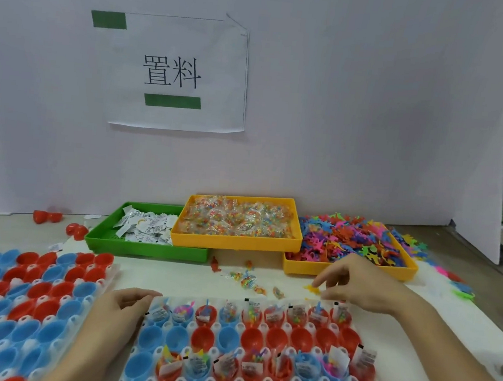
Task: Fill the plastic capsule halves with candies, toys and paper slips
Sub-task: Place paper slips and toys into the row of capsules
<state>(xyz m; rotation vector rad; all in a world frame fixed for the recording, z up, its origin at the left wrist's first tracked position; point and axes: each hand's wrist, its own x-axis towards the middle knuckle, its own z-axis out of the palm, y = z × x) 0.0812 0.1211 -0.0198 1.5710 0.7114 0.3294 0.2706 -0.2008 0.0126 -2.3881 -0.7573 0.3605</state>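
Note:
A white holder tray (pixel 292 329) in front of me carries red and blue capsule halves; its far row and a nearer row hold candy packets, toys and paper slips, while the row between, such as one red half (pixel 254 336), is bare. My left hand (pixel 124 304) grips the tray's far left corner. My right hand (pixel 355 281) hovers just beyond the tray's far edge and pinches a small yellow toy (pixel 311 288). Loose candy packets (pixel 246 279) lie on the table between the hands.
At the back stand a green tray of paper slips (pixel 145 226), a yellow tray of candy packets (pixel 238 219) and a yellow tray heaped with coloured toys (pixel 352 246). A second holder tray (pixel 27 301) of bare halves lies at the left. A white partition wall rises behind.

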